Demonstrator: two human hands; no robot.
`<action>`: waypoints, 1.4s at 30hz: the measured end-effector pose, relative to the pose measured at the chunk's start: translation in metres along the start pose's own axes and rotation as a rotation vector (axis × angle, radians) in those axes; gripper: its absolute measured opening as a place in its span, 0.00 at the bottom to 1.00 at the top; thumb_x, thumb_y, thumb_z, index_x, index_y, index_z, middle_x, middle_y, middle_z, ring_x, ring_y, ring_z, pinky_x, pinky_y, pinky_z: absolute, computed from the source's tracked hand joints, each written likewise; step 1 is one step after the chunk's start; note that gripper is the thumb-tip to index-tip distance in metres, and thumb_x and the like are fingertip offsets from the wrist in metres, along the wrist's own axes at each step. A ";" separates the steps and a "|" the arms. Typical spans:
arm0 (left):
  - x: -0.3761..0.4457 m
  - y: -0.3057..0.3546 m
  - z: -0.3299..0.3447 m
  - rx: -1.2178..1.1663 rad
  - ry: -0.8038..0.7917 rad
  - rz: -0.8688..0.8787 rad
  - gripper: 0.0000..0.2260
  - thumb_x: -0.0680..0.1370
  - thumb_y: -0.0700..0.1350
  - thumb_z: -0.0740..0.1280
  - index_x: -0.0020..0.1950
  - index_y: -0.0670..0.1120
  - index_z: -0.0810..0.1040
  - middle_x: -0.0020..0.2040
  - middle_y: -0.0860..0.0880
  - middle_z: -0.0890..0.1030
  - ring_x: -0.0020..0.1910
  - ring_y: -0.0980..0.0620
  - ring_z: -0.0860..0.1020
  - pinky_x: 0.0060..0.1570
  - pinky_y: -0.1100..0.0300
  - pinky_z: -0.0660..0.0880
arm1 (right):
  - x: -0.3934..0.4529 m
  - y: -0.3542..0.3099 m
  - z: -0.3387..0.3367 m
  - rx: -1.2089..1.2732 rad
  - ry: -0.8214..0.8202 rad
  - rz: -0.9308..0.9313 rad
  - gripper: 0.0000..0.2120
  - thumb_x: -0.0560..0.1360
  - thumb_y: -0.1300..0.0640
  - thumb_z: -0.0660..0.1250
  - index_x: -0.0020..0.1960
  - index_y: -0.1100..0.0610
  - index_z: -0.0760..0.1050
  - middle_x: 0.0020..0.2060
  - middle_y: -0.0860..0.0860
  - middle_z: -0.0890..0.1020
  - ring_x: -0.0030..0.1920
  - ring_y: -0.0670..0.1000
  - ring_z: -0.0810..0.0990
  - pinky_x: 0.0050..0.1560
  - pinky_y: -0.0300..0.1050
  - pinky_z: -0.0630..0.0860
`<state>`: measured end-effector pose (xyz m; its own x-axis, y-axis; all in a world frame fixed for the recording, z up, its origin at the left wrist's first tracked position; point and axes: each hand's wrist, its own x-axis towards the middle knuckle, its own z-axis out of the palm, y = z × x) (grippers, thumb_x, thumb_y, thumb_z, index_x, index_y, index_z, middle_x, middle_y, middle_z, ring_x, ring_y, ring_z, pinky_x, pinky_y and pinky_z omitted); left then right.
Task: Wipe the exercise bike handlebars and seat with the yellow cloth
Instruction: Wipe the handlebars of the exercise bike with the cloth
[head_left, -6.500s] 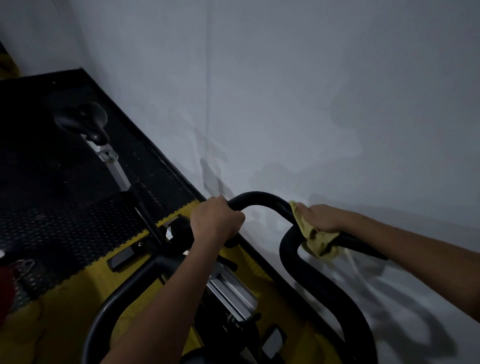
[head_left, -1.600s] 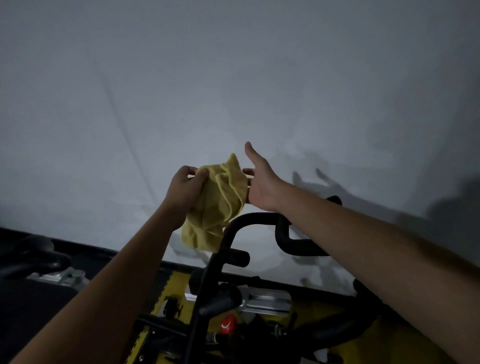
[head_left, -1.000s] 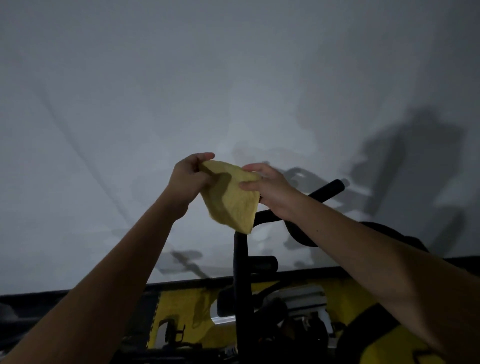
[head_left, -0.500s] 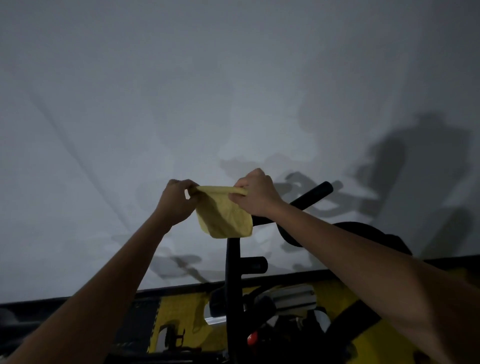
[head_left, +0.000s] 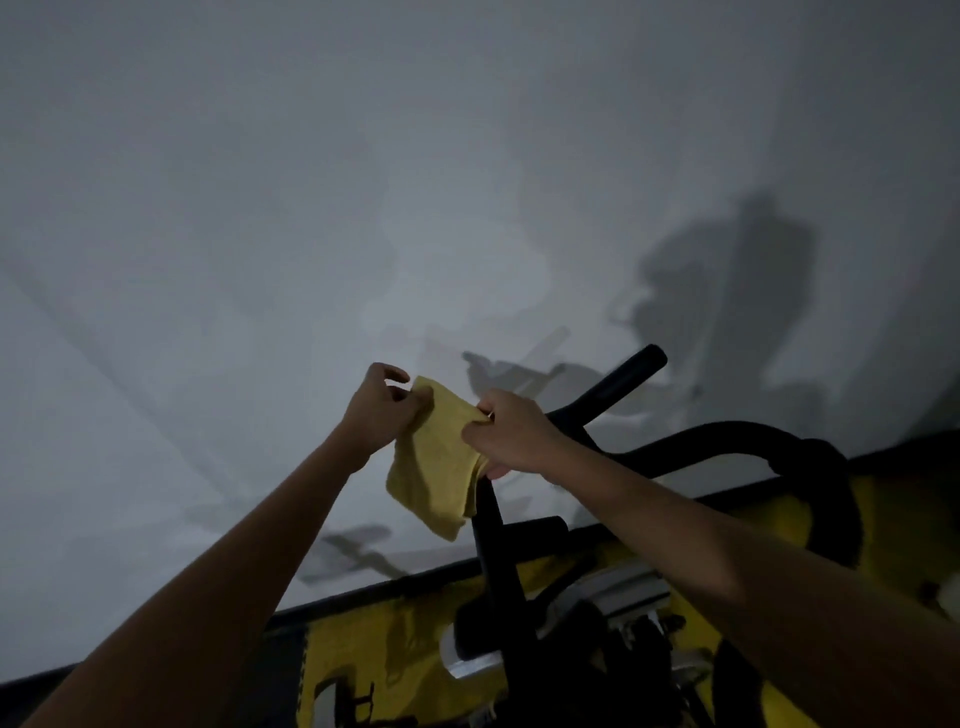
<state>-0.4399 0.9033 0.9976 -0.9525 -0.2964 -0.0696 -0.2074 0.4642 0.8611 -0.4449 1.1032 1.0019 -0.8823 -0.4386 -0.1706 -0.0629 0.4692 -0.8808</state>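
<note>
The yellow cloth (head_left: 439, 467) hangs folded in the air in front of the bike, above the near handlebar bar. My left hand (head_left: 379, 410) pinches its upper left corner. My right hand (head_left: 511, 434) grips its upper right edge. Behind and below my right hand run the black handlebars (head_left: 618, 382), one straight grip pointing up to the right and a curved loop (head_left: 810, 467) bending down at the right. The black upright bar (head_left: 498, 561) drops from under the cloth. The seat is out of view.
A white wall (head_left: 467, 182) fills the upper view, close behind the handlebars. Below lie the yellow and black bike body (head_left: 374, 649) and a silver metal part (head_left: 608, 603) around the stem.
The cloth now hangs longer and more folded between my hands. My left hand has risen slightly and my hands sit a little farther apart than half a second ago.
</note>
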 end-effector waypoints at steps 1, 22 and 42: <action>0.005 -0.003 0.002 0.050 -0.018 0.016 0.15 0.77 0.51 0.71 0.57 0.47 0.70 0.48 0.45 0.81 0.45 0.48 0.79 0.43 0.56 0.75 | 0.000 0.001 0.004 0.006 0.009 0.021 0.12 0.75 0.57 0.65 0.56 0.62 0.73 0.48 0.58 0.82 0.40 0.58 0.86 0.41 0.53 0.85; 0.035 -0.062 0.097 0.201 -0.468 0.003 0.20 0.81 0.57 0.57 0.63 0.45 0.76 0.57 0.46 0.78 0.54 0.47 0.76 0.54 0.50 0.75 | 0.006 0.046 0.040 -0.299 0.360 0.336 0.08 0.73 0.54 0.66 0.47 0.58 0.72 0.41 0.52 0.76 0.39 0.51 0.75 0.39 0.46 0.71; -0.014 -0.098 0.106 0.107 -0.413 -0.004 0.22 0.82 0.57 0.52 0.52 0.41 0.76 0.45 0.42 0.82 0.43 0.46 0.81 0.40 0.49 0.79 | -0.008 0.049 0.046 -0.304 0.312 0.246 0.13 0.77 0.55 0.62 0.60 0.53 0.78 0.54 0.51 0.80 0.49 0.50 0.79 0.52 0.48 0.79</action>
<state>-0.4298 0.9500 0.8605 -0.9565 0.0505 -0.2874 -0.2125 0.5543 0.8047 -0.4189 1.0945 0.9396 -0.9826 -0.0583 -0.1764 0.0727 0.7528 -0.6542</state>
